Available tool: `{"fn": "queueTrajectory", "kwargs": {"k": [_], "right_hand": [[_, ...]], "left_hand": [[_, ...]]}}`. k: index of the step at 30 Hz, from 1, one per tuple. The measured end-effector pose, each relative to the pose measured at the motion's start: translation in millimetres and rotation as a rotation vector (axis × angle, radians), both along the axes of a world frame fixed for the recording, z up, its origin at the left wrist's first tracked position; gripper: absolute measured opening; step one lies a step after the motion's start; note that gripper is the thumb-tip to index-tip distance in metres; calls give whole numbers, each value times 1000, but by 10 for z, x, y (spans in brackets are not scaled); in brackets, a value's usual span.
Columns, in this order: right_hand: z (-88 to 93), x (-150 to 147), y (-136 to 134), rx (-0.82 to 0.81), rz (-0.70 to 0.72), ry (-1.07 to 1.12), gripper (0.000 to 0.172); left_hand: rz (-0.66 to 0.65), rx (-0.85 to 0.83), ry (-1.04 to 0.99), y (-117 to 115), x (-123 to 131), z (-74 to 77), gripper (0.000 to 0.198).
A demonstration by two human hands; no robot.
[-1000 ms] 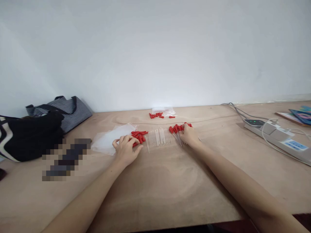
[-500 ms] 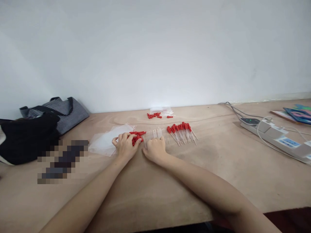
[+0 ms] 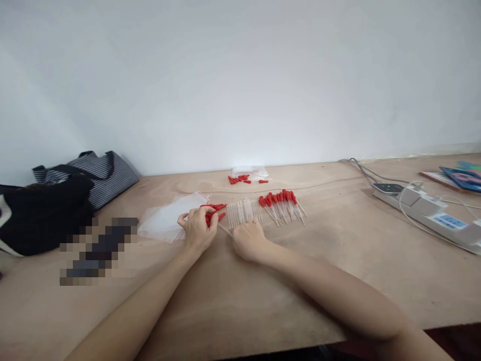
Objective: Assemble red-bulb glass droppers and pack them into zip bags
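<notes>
The left hand (image 3: 197, 228) rests on the table (image 3: 263, 296) with its fingers (image 3: 209, 218) curled shut around a red cap (image 3: 208, 216), pinched against the thumb. A thin clear tube (image 3: 225, 230) runs from that cap toward 4 o'clock and meets the right hand (image 3: 248, 239), which lies just beside the left, balled loosely, its fingers closed on the tube's other end as far as the back of the hand lets one see. So cap and tube sit between the two hands, just above the table, near the middle of the view. At 1 o'clock from the left hand, touching its fingertips, lies a cap pile (image 3: 216, 207). At 12 o'clock from the right hand a tube row (image 3: 245, 211) lies side by side, and at 1 o'clock from it a fan of droppers (image 3: 282, 203), red tops away from the person. A clear bag (image 3: 167, 219) lies flat at 10 o'clock from the left hand, partly under it. Farther back at 12 o'clock, near the wall, a few loose caps (image 3: 238, 178) lie beside a small packet (image 3: 253, 172). At 9 o'clock stand a black bag (image 3: 41, 213) and a striped bag (image 3: 97, 173); at 3 o'clock a power strip (image 3: 436, 216) with cables, and books (image 3: 458, 178) beyond.
</notes>
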State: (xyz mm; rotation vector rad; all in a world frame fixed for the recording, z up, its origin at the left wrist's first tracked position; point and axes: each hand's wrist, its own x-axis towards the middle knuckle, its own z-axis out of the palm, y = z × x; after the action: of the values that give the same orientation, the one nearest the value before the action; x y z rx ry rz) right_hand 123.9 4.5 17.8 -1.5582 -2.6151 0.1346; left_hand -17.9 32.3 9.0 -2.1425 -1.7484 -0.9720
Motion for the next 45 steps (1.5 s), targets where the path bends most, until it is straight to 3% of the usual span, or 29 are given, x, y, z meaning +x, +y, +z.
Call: {"fn": "queueTrajectory", "kwargs": {"k": [6, 10, 15, 21, 27, 40, 45], "right_hand": [[40, 698, -184, -20, -57, -54, 14], [40, 1014, -155, -96, -81, 83, 4], [-76, 967, -91, -4, -56, 242, 18], [-277, 834, -123, 129, -87, 205, 13], [-257, 823, -249, 248, -65, 316, 13], [-278, 787, -301, 248, 48, 470, 19], [-272, 797, -306, 306, 83, 432, 20]], "left_hand": [[-451, -111, 190, -242, 77, 53, 10], [-597, -212, 244, -327, 166, 8, 11], [-511, -260, 166, -300, 166, -85, 18], [-488, -245, 109, -300, 178, -173, 11], [-461, -262, 55, -344, 228, -161, 13], [-453, -368, -98, -356, 245, -204, 13], [-470, -367, -107, -381, 259, -185, 12]]}}
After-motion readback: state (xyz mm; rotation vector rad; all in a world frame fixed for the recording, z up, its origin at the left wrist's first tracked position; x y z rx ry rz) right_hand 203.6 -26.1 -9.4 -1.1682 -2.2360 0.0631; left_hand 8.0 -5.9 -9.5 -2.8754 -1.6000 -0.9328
